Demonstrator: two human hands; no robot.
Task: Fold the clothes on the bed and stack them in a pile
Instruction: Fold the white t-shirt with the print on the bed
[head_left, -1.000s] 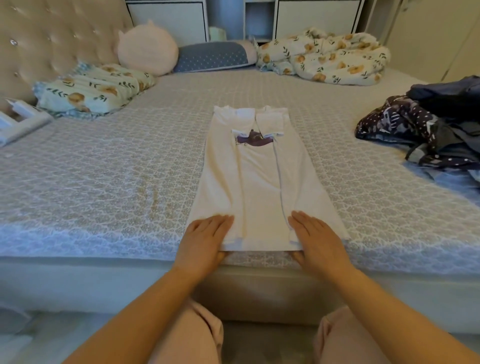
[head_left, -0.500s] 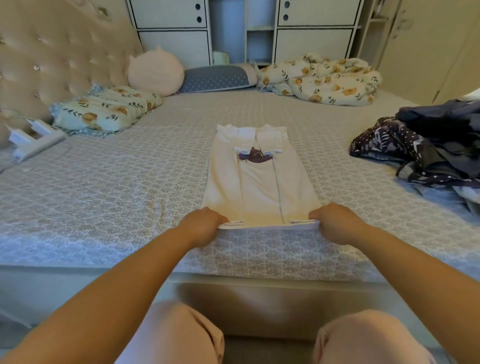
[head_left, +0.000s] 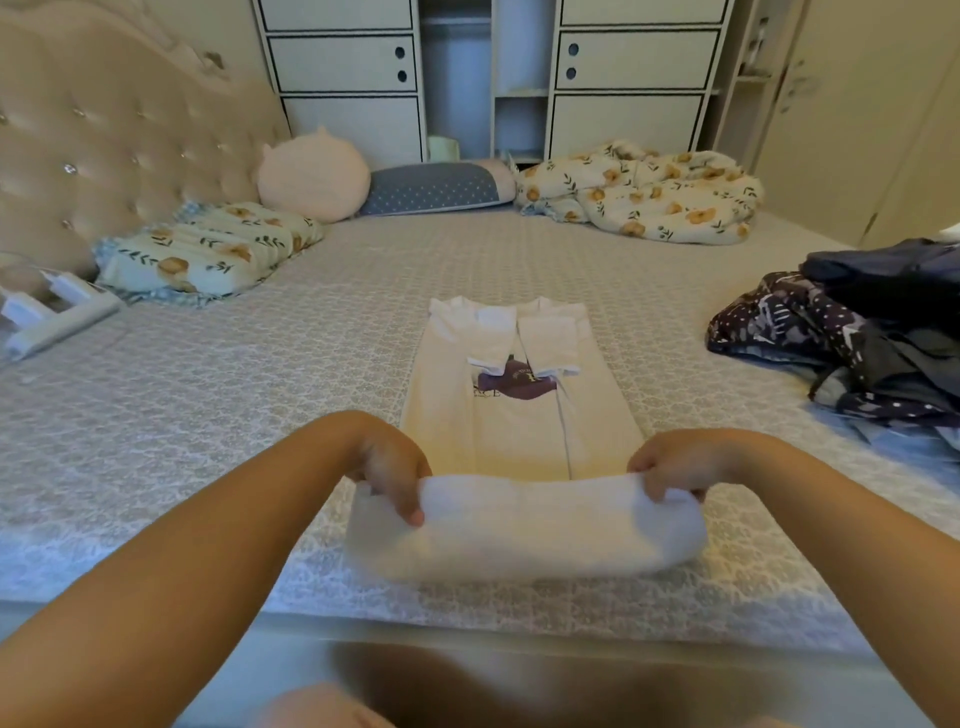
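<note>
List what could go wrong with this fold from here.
1. Both hands, left hand and right hand, pinch only the corners of the white T-shirt; its lifted hem sags between them and may land bunched or crooked.
2. The sleeves folded in near the collar lie loose, so a tug could likely pull them open.
3. The shirt lies close to the bed edge; dragging it nearer might slide it off.

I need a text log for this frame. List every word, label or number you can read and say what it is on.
"CE": the only clear letters, ending a partly hidden word beside the purple print on the white T-shirt.
Small arched lettering inside that purple print: too small to read.
Nothing readable on the cabinets, the floral pillow or the dark clothes pile.
</note>
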